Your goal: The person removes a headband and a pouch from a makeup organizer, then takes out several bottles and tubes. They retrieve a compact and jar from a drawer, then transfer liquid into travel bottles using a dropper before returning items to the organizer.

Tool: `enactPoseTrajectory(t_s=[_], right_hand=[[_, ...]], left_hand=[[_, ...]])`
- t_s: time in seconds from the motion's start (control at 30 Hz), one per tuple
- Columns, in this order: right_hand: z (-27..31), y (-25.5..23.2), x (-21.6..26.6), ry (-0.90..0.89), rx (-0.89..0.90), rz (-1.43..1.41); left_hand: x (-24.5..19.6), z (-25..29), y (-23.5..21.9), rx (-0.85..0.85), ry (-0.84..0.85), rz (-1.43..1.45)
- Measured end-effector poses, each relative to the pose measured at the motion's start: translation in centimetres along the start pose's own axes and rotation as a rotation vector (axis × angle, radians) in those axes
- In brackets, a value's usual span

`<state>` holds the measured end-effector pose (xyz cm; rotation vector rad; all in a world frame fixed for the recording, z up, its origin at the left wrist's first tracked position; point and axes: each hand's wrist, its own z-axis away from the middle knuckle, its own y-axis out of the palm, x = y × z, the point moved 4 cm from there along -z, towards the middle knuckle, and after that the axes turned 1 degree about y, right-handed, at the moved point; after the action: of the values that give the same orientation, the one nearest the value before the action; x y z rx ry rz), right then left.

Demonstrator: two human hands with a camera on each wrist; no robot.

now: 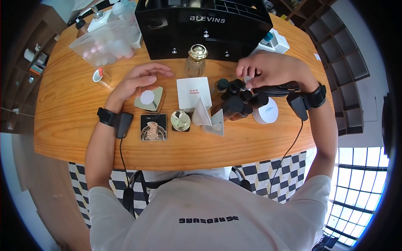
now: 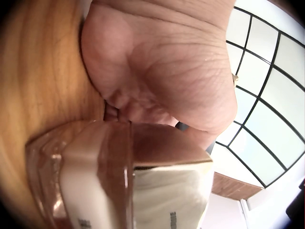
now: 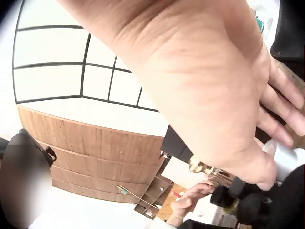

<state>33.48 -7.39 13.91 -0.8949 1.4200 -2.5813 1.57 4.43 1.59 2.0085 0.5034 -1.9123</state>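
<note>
My left hand (image 1: 140, 79) rests on the wooden table with loosely bent fingers, holding nothing. Just below it stands a gold-lidded cosmetic jar (image 1: 150, 100) with a round white sticker, whose glassy side (image 2: 81, 176) is large in the left wrist view. At the back of a cluster of black-capped bottles (image 1: 232, 106), my right hand (image 1: 270, 69) pinches a small white cylinder (image 3: 283, 157) between thumb and index finger. Its lower part is hidden. A white box (image 1: 193, 90), a gold-topped glass bottle (image 1: 196, 62) and a round gold lid (image 1: 181, 120) stand between the hands.
A black organizer (image 1: 201, 33) marked BLEVINS spans the back. At the back left is a clear plastic bin (image 1: 102, 46), with a white cup (image 1: 101, 78) before it. A black compact (image 1: 153, 127) lies near the front; a round white jar (image 1: 266, 112) sits right of the bottles.
</note>
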Motion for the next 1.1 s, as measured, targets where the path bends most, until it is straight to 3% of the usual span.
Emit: enactPoseTrajectory(t_s=[0.03,0.1,0.2,0.3,0.33,0.37,0.43,0.67,0.73,0.9,1.0,1.07,1.1], right_hand=[[-0.4,-0.4,0.0,-0.002,0.0,0.001],[-1.6,-2.1,0.8,-0.131,-0.285,0.039],[-3.9,-2.7,4.7,-0.058,-0.335,0.066],[-6.5,-1.7,5.9,-0.062,-0.289,0.256],[-7.2,-1.5,6.3,-0.185,-0.38,0.339],[-7.3,-1.7,5.9,-0.183,-0.381,0.339],[-7.6,-1.8,5.3,-0.089,-0.279,0.383],[-2.4,-2.0,1.9,0.035,-0.271,0.356],[-1.0,-1.9,0.6,0.156,-0.18,0.237],[1.3,-2.4,0.3,0.298,-0.146,0.258],[2.0,-5.2,2.5,0.29,-0.259,0.282],[0.8,-8.6,3.9,0.115,-0.425,0.375],[-0.2,-10.4,4.2,0.162,-0.468,0.173]], left_hand=[[0.1,0.0,-0.1,0.004,-0.003,-0.005],[0.2,-0.1,-0.1,0.008,-0.005,-0.012],[0.2,-0.1,-0.1,0.026,0.014,0.002],[0.1,0.0,0.0,-0.001,-0.021,0.007],[0.1,0.1,0.0,-0.008,-0.029,0.024],[0.1,0.1,0.1,-0.015,-0.035,0.041],[0.2,0.0,-0.1,-0.011,-0.025,0.038],[0.1,0.1,-0.3,-0.041,-0.005,0.033],[0.2,0.1,-0.3,-0.05,-0.015,0.043],[0.5,0.0,-0.5,-0.006,0.027,0.033],[0.6,0.0,-0.5,-0.018,0.025,0.035],[0.8,0.0,-0.5,-0.038,0.02,0.044],[0.9,0.0,-0.6,-0.054,0.01,0.052]])
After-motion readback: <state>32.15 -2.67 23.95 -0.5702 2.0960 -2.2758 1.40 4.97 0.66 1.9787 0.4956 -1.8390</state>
